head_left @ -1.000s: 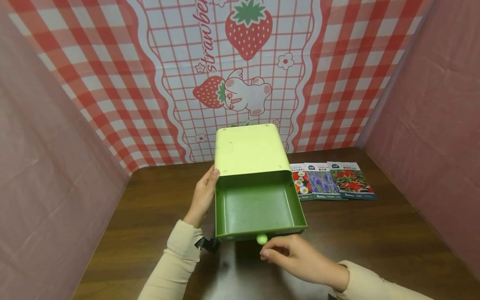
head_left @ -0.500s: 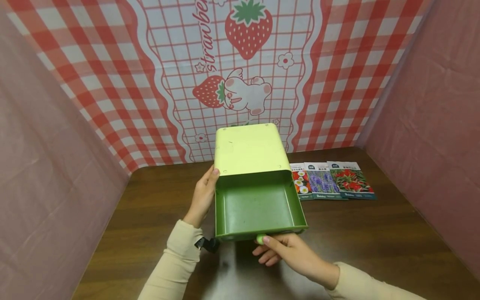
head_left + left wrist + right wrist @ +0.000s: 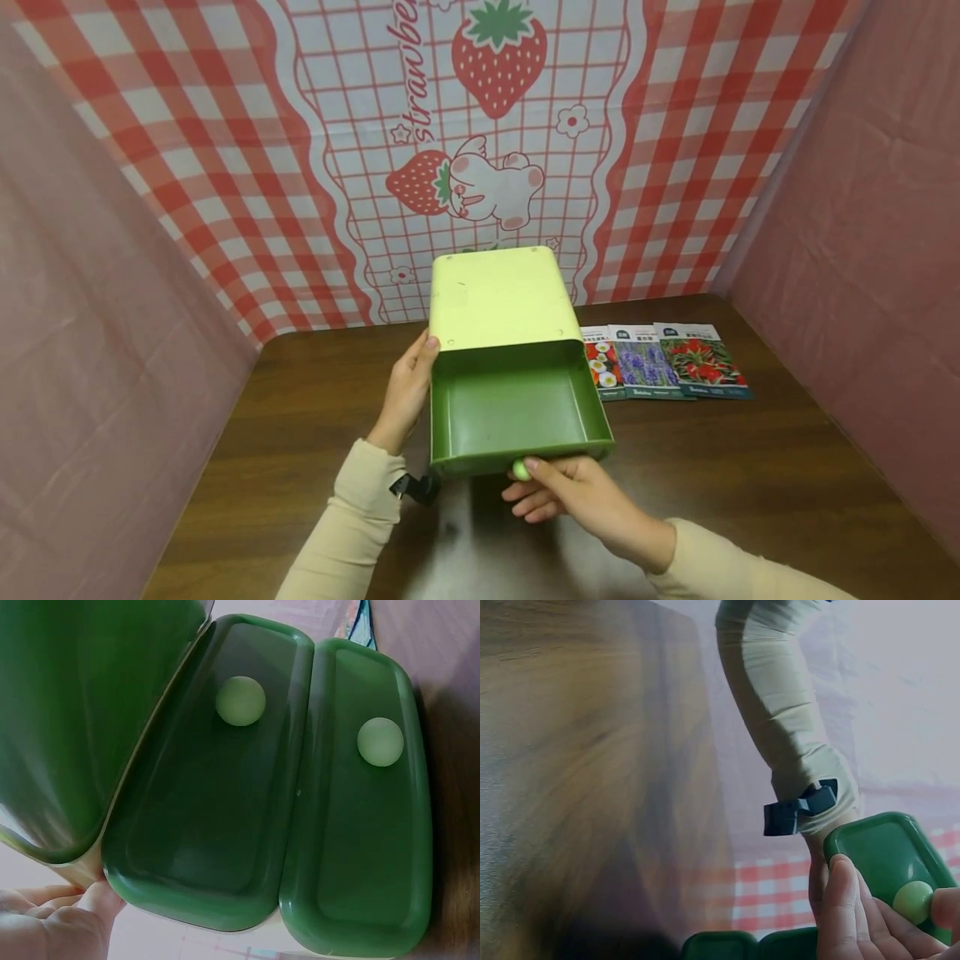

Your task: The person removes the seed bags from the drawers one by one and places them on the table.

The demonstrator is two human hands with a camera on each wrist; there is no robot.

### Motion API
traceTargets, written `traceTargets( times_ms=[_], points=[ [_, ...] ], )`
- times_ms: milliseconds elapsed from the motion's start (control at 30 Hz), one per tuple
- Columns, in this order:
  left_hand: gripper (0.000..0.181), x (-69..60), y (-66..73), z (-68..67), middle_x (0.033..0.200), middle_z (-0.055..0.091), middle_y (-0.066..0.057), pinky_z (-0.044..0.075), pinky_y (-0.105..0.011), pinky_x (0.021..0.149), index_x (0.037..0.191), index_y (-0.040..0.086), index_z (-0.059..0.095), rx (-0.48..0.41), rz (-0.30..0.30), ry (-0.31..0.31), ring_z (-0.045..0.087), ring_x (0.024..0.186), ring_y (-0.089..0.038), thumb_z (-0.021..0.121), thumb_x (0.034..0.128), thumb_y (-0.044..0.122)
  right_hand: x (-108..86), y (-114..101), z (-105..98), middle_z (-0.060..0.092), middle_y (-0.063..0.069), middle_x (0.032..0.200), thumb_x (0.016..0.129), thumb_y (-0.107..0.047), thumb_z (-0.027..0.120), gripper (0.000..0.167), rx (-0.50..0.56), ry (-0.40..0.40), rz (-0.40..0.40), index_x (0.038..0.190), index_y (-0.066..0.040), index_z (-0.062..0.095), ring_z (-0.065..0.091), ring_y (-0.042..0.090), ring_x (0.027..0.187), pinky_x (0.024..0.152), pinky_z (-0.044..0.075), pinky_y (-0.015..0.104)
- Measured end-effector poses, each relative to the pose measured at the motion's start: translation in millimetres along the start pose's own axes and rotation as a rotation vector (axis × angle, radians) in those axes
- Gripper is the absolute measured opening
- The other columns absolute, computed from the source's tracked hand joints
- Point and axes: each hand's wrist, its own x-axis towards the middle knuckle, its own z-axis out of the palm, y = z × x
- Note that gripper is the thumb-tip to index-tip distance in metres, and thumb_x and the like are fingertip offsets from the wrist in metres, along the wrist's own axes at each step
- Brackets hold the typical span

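Note:
A small drawer cabinet [image 3: 501,300] with a pale yellow-green body stands on the table. Its top drawer [image 3: 516,412] is pulled out, with a bare green floor inside. Below it, the middle drawer [image 3: 202,787] and bottom drawer [image 3: 356,825] are closed, each with a round pale knob. My left hand [image 3: 408,387] rests against the cabinet's left side, thumb at the front edge. At the top drawer's front, my right hand [image 3: 581,496] pinches the light green knob [image 3: 913,902] between thumb and forefinger; the other fingers stretch out below.
Three flower seed packets [image 3: 647,364] lie overlapping to the right of the cabinet on the brown wooden table [image 3: 300,450]. A red checked strawberry cloth [image 3: 495,167] hangs behind, with pink cloth [image 3: 862,250] at the sides.
My right hand has come up to the knob and taken it between thumb and forefinger. The top drawer has slid slightly inward. My left hand has stayed in place.

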Motion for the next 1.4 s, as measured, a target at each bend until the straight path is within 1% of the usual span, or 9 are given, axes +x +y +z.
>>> traceTargets(
  times_ms=[200,300,433,600,733,900,1100,1300,1400],
  points=[
    [0.060,-0.6,0.8,0.9,0.158,0.035,-0.010,0.024,-0.045,0.123,0.150,0.005,0.037,-0.022,-0.020,0.009,0.029,0.148,-0.028,0.047,0.1027,0.041,7.0,-11,-4,0.073,0.022,0.107,0.102,-0.038,0.050,0.054,0.040,0.012,0.025,0.119,0.012,0.063,0.073,0.017,0.086,0.079,0.062,0.035],
    [0.060,-0.7,1.2,1.5,0.158,0.035,-0.010,0.024,-0.044,0.123,0.150,0.005,0.038,-0.062,-0.032,0.010,0.029,0.148,-0.027,0.048,0.1023,0.041,11.3,-15,-6,0.073,0.021,0.106,0.102,-0.039,0.050,0.055,0.044,0.019,0.032,0.119,0.011,0.063,0.074,0.018,0.087,0.080,0.062,0.036],
    [0.062,-1.0,1.5,1.6,0.159,0.033,-0.008,0.024,-0.042,0.123,0.151,0.005,0.036,-0.128,-0.040,-0.012,0.027,0.149,-0.024,0.048,0.1021,0.041,18.4,-19,-9,0.073,0.021,0.107,0.101,-0.040,0.051,0.055,0.042,0.035,0.036,0.120,0.011,0.063,0.074,0.019,0.087,0.081,0.062,0.037],
    [0.063,-1.0,1.4,1.0,0.159,0.032,-0.008,0.024,-0.040,0.123,0.151,0.003,0.034,-0.176,-0.041,-0.029,0.026,0.149,-0.022,0.049,0.1022,0.040,31.3,-20,-12,0.073,0.021,0.108,0.101,-0.042,0.051,0.058,0.037,0.053,0.023,0.121,0.011,0.062,0.074,0.021,0.089,0.084,0.061,0.041],
    [0.063,-1.2,1.3,0.8,0.160,0.032,-0.008,0.023,-0.040,0.124,0.151,0.003,0.034,-0.185,-0.047,-0.025,0.025,0.149,-0.020,0.049,0.1022,0.039,43.3,-21,-17,0.073,0.020,0.108,0.101,-0.044,0.051,0.061,0.033,0.064,0.007,0.124,0.012,0.060,0.073,0.021,0.091,0.085,0.061,0.041],
    [0.064,-1.6,1.2,1.4,0.160,0.030,-0.009,0.019,-0.042,0.125,0.151,0.001,0.032,-0.170,-0.049,-0.019,0.022,0.150,-0.023,0.048,0.1025,0.040,56.3,-23,-23,0.073,0.019,0.108,0.100,-0.046,0.050,0.064,0.027,0.081,-0.008,0.126,0.013,0.057,0.073,0.019,0.090,0.085,0.061,0.040],
    [0.066,-1.4,1.6,3.7,0.161,0.028,-0.010,0.019,-0.043,0.125,0.152,0.000,0.030,-0.161,-0.052,-0.011,0.021,0.151,-0.024,0.046,0.1027,0.041,68.2,-26,-29,0.073,0.018,0.109,0.100,-0.047,0.050,0.065,0.015,0.079,-0.028,0.127,0.012,0.057,0.073,0.020,0.093,0.086,0.061,0.039],
    [0.065,-1.4,3.4,5.2,0.161,0.029,-0.009,0.021,-0.043,0.124,0.152,0.000,0.031,-0.174,-0.061,0.007,0.022,0.150,-0.023,0.047,0.1026,0.040,79.1,-28,-33,0.073,0.016,0.110,0.099,-0.050,0.050,0.064,0.011,0.089,-0.029,0.126,0.008,0.060,0.073,0.022,0.097,0.093,0.056,0.050],
    [0.064,-1.7,4.3,6.1,0.160,0.029,-0.009,0.025,-0.043,0.123,0.152,0.001,0.031,-0.196,-0.064,0.006,0.024,0.149,-0.022,0.046,0.1028,0.039,84.6,-28,-35,0.073,0.016,0.111,0.098,-0.052,0.051,0.064,0.006,0.104,-0.030,0.125,0.005,0.062,0.072,0.022,0.097,0.095,0.054,0.051]
  ],
)
